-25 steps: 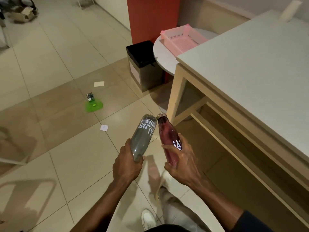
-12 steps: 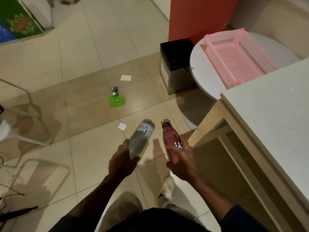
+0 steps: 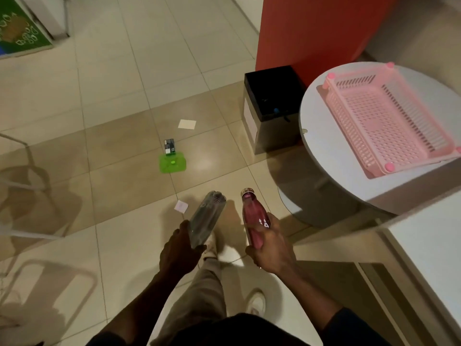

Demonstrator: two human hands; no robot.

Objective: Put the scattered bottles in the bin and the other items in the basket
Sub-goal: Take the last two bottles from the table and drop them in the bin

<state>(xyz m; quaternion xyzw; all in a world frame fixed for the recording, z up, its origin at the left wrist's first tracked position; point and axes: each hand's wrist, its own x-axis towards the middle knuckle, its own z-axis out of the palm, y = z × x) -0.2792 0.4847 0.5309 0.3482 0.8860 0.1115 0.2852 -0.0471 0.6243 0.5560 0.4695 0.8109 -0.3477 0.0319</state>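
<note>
A smoky-grey translucent plastic bottle (image 3: 208,216) is gripped round its lower body by the left hand (image 3: 178,250), and a glossy magenta bottle with a tapered neck and pale cap (image 3: 253,218) is gripped the same way by the right hand (image 3: 270,248), with fingers curled about each. Both are carried cap-forward above the beige tiled floor (image 3: 119,96), well short of the square black bin (image 3: 277,133) that is set beside a round white table (image 3: 321,151). The bottles are judged to be rigid, smooth-walled and somewhat slippery, and best taken at the wide body, not the narrow neck. Whether they are full cannot be told, so their weight is left open. A perforated pink plastic basket (image 3: 389,116) is seen on the table. A flat green plastic lid (image 3: 172,164), a small dark box (image 3: 169,146) and two thin paper squares (image 3: 187,124) are left on the tiles. All are judged light, the papers flimsy and best pinched at an edge.
</note>
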